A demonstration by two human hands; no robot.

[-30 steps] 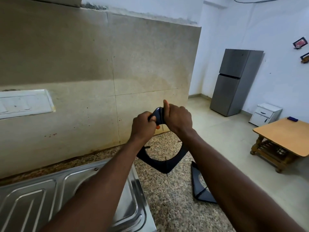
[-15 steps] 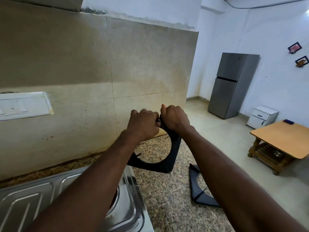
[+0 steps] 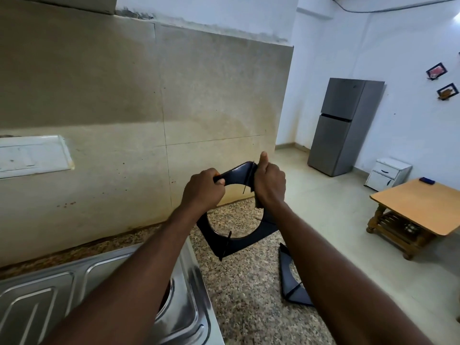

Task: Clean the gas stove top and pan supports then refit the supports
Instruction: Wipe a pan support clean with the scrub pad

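I hold a black square pan support (image 3: 234, 241) with a round opening upright above the speckled granite counter (image 3: 249, 295). My left hand (image 3: 202, 189) grips its upper left edge, fingers curled round the rim. At the support's upper right corner my right hand (image 3: 268, 185) grips the frame, thumb pointing up. A second black pan support (image 3: 292, 280) lies flat on the counter near its right edge, partly hidden behind my right forearm. No stove top is in view.
A steel sink (image 3: 82, 295) with a drainboard sits at lower left. A tiled wall (image 3: 149, 108) backs the counter, with a white switch plate (image 3: 32, 155). Beyond the counter's edge are open floor, a grey fridge (image 3: 343, 125), a white cabinet (image 3: 387, 173) and a wooden table (image 3: 420, 207).
The held support has turned in my hands so its flat face shows more. My hands, close together before, have spread apart along its top edge. The view has tilted slightly.
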